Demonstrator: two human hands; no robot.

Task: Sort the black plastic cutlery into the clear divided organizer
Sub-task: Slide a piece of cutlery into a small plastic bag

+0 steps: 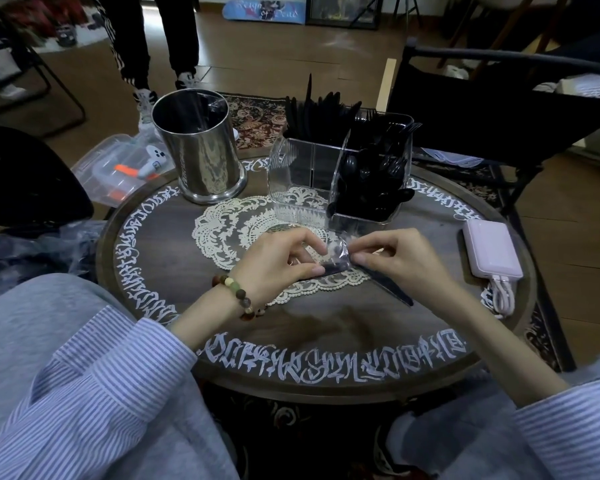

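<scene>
Both hands meet low over the lace doily [229,230] at the middle of the round table [326,327]. Left hand [278,261], beaded bracelet [238,296] at the wrist, has its fingers curled, thumb and fingertips pinching a clear plastic wrapper [338,252]. Right hand [399,261] pinches the same wrapper from the right side, fingers bent, thumb pressed against it. One black plastic knife [388,287] sits in the wrapper; its dark end juts out toward the near right, under the right hand, and lies on the table.

Containers, counted: three.
- Clear divided organizer [340,174], far centre-right on the table, just beyond the hands. Right compartment packed with black spoons [368,178], bowls down against the front wall. Far compartments hold upright black pieces [321,112]; fork tines show at far right, the rest too dark to sort. Front-left compartment shows only clear wall.
- Steel canister [198,147], far left of the organizer, standing upright; contents not readable.
- Clear lidded box [118,168] off the table's far-left edge, with white and orange items inside.

One pink power bank [490,251] with a white cable lies at the right edge.
</scene>
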